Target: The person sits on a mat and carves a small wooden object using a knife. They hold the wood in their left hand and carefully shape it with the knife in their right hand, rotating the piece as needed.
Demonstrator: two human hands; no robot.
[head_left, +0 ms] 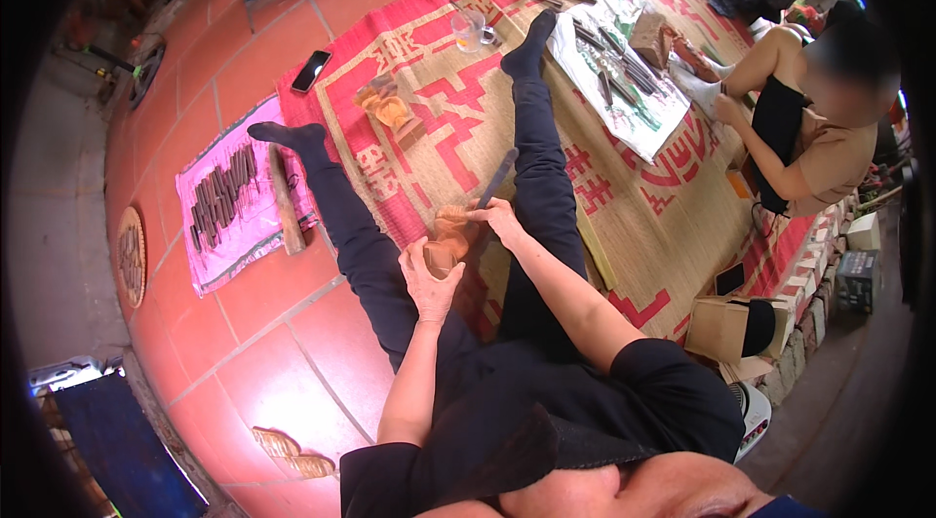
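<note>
Between my outstretched legs, my left hand (429, 281) is closed around the lower end of a small carved wooden figure (449, 228). My right hand (499, 220) grips a dark, slim carving tool (498, 177) at the figure's upper right side. The tool's dark bar sticks out up and to the right past my fingers; its working end is hidden by the hand. A second carved wooden piece (392, 111) on a block stands on the patterned mat (439, 143), beyond my left foot.
Left lies a pink cloth (210, 260) with several dark tools, beside a wooden mallet (287, 201). A phone (311, 72) and glass mug (468, 31) are further off. Right of my foot, a white sheet (658, 133) carries more tools; a person (809, 143) sits beyond it.
</note>
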